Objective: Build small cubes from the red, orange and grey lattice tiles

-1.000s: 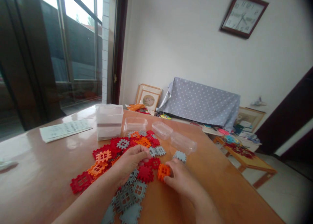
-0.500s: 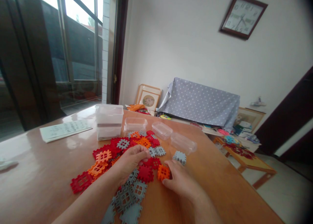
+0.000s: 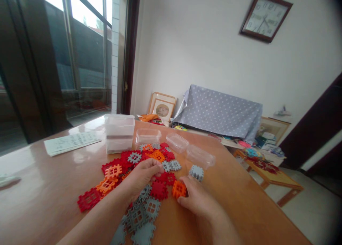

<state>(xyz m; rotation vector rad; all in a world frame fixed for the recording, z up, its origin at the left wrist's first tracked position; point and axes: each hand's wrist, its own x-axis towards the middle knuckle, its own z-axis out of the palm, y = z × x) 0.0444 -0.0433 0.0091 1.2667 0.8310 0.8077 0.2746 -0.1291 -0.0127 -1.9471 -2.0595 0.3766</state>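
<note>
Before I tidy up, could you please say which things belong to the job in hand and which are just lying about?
Likely the job:
orange block at the right hand
toothed pieces by the left hand
grey stack
perhaps clear trays

Likely lying about:
wall clock
dotted cloth
framed picture

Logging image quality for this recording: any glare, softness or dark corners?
Head view: pale glare washes the tabletop nearest the window; head view: fingertip detail on the left hand is soft; head view: the clock looks skewed, and the top right corner falls dark.
</note>
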